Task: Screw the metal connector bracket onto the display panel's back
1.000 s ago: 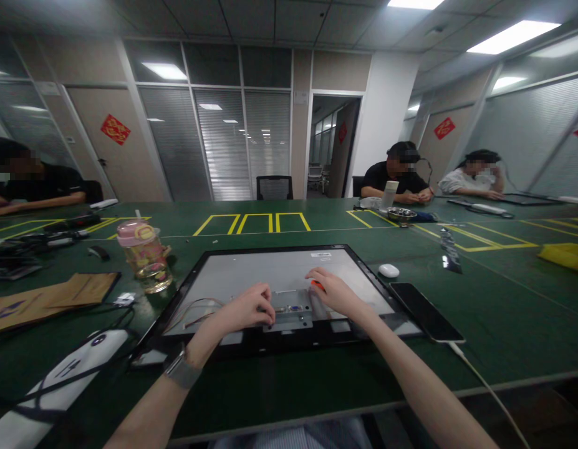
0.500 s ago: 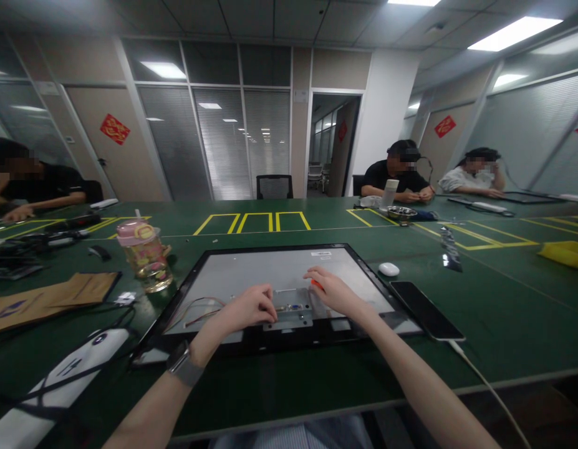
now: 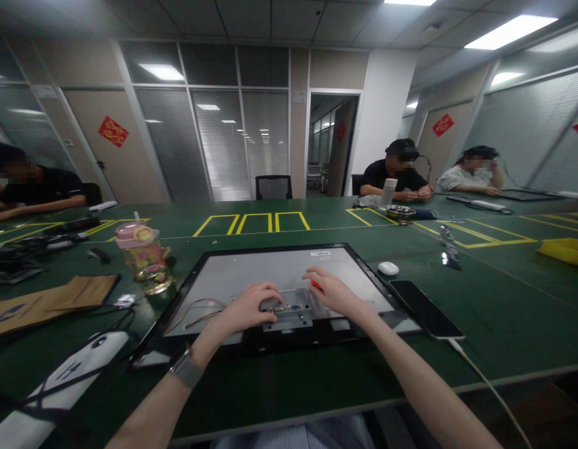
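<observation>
A flat display panel point(image 3: 263, 266) with a black frame and pale grey back lies in front of me. On its near part sits a metal bracket point(image 3: 289, 323) with a row of small connectors point(image 3: 294, 307), one of them blue. My left hand point(image 3: 251, 307) is at the bracket's left end, thumb and fingers apart around the connectors, holding nothing that shows. At the bracket's right side my right hand point(image 3: 333, 290) is curled over a small orange object point(image 3: 316, 284), mostly hidden by the fingers. Thin wires point(image 3: 199, 302) lie left of the bracket.
A pink-lidded drink bottle point(image 3: 143, 259) stands left of the panel, near a brown paper bag point(image 3: 50, 299) and a white power strip point(image 3: 78, 368). A phone point(image 3: 426, 308) with a cable and a white earbud case point(image 3: 388, 269) lie right. Several people sit across the table.
My left thumb and fingers have spread from a pinch at the bracket's left end, uncovering more of the connectors. My right hand stays almost where it was.
</observation>
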{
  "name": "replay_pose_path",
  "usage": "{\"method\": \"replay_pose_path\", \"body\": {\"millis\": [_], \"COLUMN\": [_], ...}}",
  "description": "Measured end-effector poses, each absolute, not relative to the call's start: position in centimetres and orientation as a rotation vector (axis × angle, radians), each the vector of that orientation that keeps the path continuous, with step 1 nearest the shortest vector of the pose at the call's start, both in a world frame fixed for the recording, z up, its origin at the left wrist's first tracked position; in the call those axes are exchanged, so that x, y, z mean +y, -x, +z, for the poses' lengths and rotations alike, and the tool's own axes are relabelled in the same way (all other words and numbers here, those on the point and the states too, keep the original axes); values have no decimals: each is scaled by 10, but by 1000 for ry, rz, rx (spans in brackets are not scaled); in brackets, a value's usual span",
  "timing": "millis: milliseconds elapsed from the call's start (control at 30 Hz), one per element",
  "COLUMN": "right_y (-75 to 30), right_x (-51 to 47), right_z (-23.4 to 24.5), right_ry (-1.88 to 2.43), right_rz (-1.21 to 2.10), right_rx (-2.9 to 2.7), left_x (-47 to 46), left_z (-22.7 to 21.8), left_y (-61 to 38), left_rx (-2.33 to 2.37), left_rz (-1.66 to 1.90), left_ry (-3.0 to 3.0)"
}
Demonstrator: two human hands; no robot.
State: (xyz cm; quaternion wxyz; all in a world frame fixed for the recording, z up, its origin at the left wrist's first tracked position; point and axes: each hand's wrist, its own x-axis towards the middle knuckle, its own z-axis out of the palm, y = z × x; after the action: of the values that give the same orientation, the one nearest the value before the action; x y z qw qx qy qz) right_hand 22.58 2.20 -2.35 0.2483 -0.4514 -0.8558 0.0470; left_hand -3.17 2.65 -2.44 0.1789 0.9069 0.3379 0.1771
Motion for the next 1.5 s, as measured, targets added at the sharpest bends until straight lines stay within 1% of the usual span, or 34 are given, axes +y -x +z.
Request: {"method": "replay_pose_path", "body": {"millis": [367,1133,1500], "right_y": [-226,-227,-225], "right_x": [22,22,20], "right_z": [-26,-27,-23], "right_ry": [1248,1215,1214], "right_rz": [123,126,141], "right_rx": [-2342,-2352,-2339], "left_x": [25,22,24], "left_z": [-19,-20,-20], "left_y": [32,28,30], "left_rx": [877,909,906], "left_rz": [499,458,469], "left_ry": [-2425,-2618,-2592]}}
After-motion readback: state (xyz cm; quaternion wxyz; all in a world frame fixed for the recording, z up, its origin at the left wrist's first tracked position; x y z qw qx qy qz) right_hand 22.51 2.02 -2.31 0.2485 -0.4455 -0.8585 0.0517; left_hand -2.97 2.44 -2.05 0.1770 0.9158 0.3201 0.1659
